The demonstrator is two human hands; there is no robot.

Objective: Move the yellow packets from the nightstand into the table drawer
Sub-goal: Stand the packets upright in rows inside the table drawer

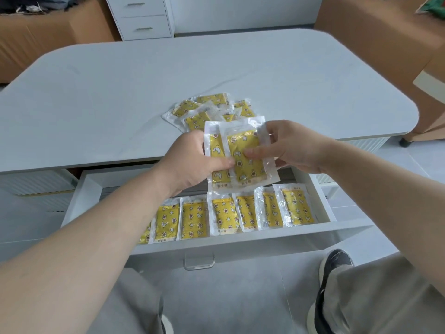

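hands meet at the centre of the frame over the open drawer (pixel 240 242): the left hand (pixel 192 160) grips two overlapping yellow packets (pixel 244 165), thumb across them, and the right hand (pixel 293 145) pinches the front one near its right edge. a loose pile of packets (pixel 207 109) lies on the table (pixel 120 92) just above; a row of packets (pixel 226 215) lines the drawer at lower centre

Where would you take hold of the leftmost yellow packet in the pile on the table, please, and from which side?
Pinch the leftmost packet by the clear sealed border at its left edge, coming in from the left. It lies flat on the table, and that border juts free of the pile, while other packets overlap its right side.
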